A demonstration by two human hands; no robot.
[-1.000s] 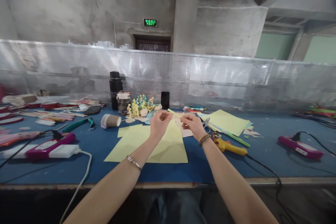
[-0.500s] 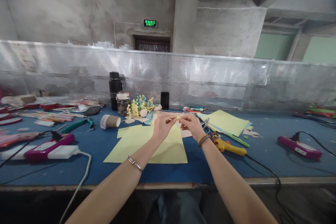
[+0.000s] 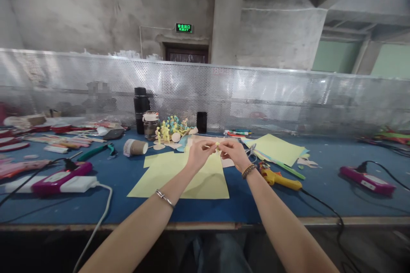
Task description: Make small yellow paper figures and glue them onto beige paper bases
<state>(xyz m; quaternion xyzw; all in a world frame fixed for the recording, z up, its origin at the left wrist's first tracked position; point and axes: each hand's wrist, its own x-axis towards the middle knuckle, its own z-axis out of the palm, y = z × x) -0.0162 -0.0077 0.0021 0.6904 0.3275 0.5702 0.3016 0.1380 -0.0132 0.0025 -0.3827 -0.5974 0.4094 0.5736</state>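
Note:
My left hand (image 3: 199, 153) and my right hand (image 3: 234, 152) meet above the table, fingertips pinched around a small yellow piece (image 3: 217, 145), perhaps paper; its exact shape is too small to make out. Beneath them lies a sheet of yellow paper (image 3: 179, 181), partly covered by my left forearm. Pale pink paper (image 3: 228, 162) shows beside my right hand. Behind and left of my hands stand small yellow figures (image 3: 164, 132), with blue and yellow pieces heaped behind them.
A yellow glue gun (image 3: 282, 180) lies right of my forearm, near a green strip (image 3: 290, 170) and more yellow paper (image 3: 275, 149). To the left are a tipped paper cup (image 3: 136, 147), green pliers (image 3: 92, 152), a jar (image 3: 150, 126), a black bottle (image 3: 140, 108) and a purple power strip (image 3: 60, 179).
Both hands stay in nearly the same place, still pinching the small yellow piece. The whole view has shifted very slightly.

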